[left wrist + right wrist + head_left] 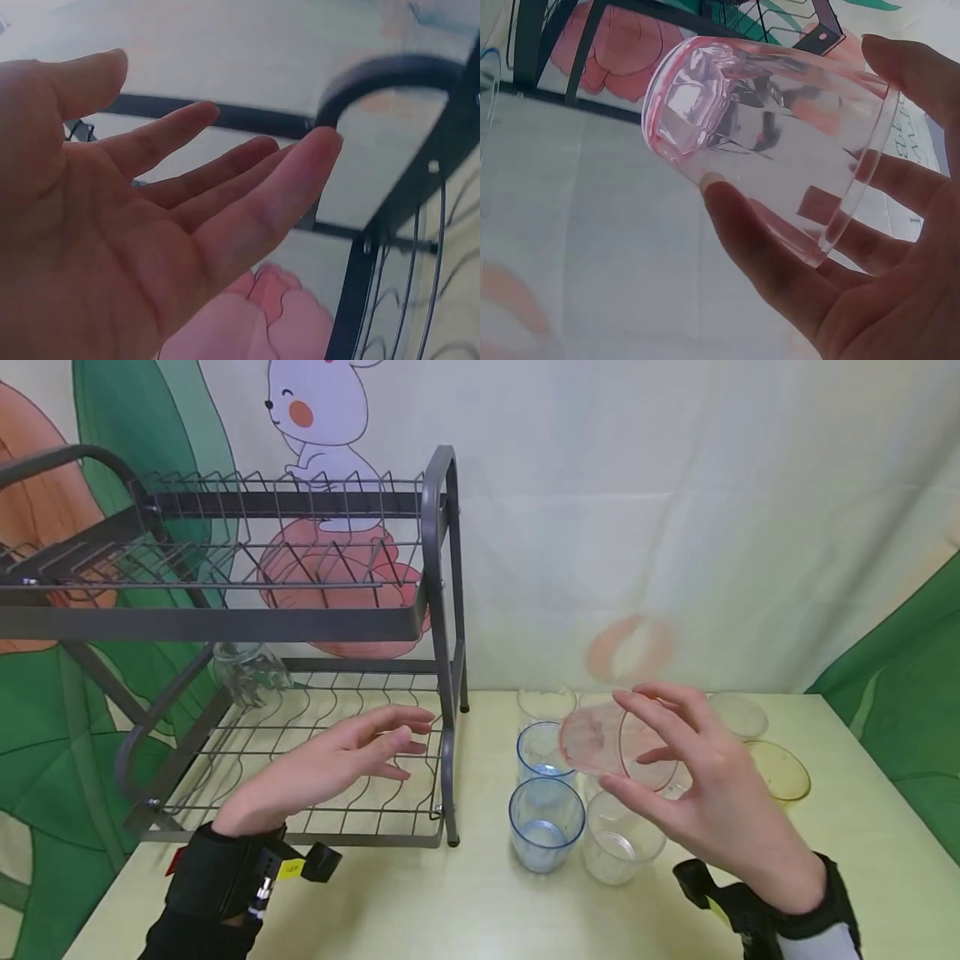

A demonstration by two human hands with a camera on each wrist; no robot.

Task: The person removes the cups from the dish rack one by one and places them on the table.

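Observation:
My right hand point(701, 768) grips a clear pink-tinted drinking glass point(780, 142), thumb on one side and fingers round the other. The glass lies tipped on its side, its thick base pointing left and its rim toward the palm. Below it on the table stand a blue-rimmed glass point(546, 831) and a clear glass point(618, 847), with another blue glass point(542, 743) just behind. My left hand point(337, 764) hovers in front of the lower tier of a dark dish rack point(300, 837), fingers loosely spread, palm facing right, holding nothing.
A clear glass point(247, 672) rests at the back left of the rack's lower tier. The upper tier point(225, 622) juts above my left hand. Right of the glasses sit a yellow glass point(780, 770) and a clear one point(738, 717). A printed curtain point(675, 527) hangs behind.

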